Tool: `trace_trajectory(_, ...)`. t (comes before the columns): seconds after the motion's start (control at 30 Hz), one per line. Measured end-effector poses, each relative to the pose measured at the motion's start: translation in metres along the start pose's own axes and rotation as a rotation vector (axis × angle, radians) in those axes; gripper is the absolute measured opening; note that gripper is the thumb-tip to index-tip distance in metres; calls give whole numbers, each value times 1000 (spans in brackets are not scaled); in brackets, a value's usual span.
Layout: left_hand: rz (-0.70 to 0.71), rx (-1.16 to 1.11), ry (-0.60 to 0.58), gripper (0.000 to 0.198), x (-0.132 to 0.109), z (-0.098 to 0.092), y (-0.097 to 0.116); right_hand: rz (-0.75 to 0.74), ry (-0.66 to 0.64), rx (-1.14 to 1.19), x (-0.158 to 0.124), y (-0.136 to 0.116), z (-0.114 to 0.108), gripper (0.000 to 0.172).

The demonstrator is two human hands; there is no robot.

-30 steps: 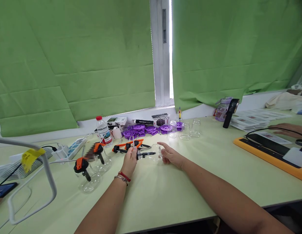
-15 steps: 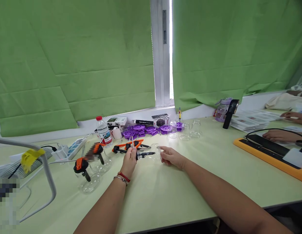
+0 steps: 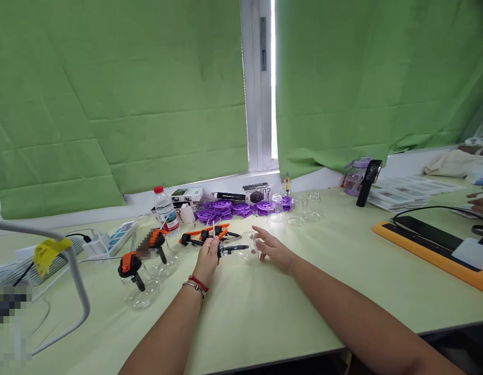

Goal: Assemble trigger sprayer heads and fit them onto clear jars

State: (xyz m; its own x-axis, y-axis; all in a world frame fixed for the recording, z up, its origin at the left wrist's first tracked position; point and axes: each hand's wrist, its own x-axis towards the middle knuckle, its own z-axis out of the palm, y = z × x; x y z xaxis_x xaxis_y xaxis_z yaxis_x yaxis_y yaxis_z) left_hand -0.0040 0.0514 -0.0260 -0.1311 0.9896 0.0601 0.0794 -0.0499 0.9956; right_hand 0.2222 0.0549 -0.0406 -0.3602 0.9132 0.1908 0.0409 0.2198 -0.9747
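Note:
My left hand (image 3: 207, 257) is closed round the black top of a clear bottle, with a thin metal rod (image 3: 214, 229) sticking up from the grip. From that top a black tube (image 3: 234, 248) runs sideways into the clear bottle (image 3: 246, 254), which lies level above the table. At the bottle's wide end is my right hand (image 3: 276, 251), its fingertips round the base and the index finger raised. Left of my hands stand two clear bottles (image 3: 143, 297) (image 3: 165, 266) with black and orange tops. Just behind lie loose orange and black tops (image 3: 204, 235).
Purple plastic parts (image 3: 221, 207), small boxes (image 3: 259, 194) and a red-capped water bottle (image 3: 166, 211) line the wall. Clear bottles (image 3: 314, 208) stand behind my right hand. At right are an orange-edged device (image 3: 429, 255), stacked papers (image 3: 399, 195) and another person's hand (image 3: 481, 203).
My right hand's fingers have spread and shifted on the bottle's base, the index finger rising. My left hand has hardly moved. The other person's hands at far right have drawn back.

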Motion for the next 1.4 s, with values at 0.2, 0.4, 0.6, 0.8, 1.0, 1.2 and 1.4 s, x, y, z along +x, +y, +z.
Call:
trace_trajectory(0.2, -57, -11, 38, 37, 0, -1, 3, -110, -107, -20, -5, -3, -2, 81)
trace_trajectory(0.4, -25, -11, 9, 37, 1, -2, 1, -91, -98, -16, -3, -1, -5, 76)
trace_trajectory(0.6, 46, 0, -5, 39, 1, -2, -3, 0, -68, -10, -1, 0, -4, 73)
trace_trajectory(0.8, 109, 22, -26, 40, 2, -2, -7, 99, -24, 2, 2, 5, 0, 67)
trace_trajectory(1.0, 78, 8, -22, 40, 3, -3, -7, 74, -43, -2, 2, 4, -1, 68)
trace_trajectory(1.2, 18, -17, -6, 40, 2, -4, -3, -5, -94, 54, -3, 0, -4, 73)
trace_trajectory(1.4, 26, -16, -17, 39, 2, -3, -3, -17, -124, 62, -2, 0, -5, 87)
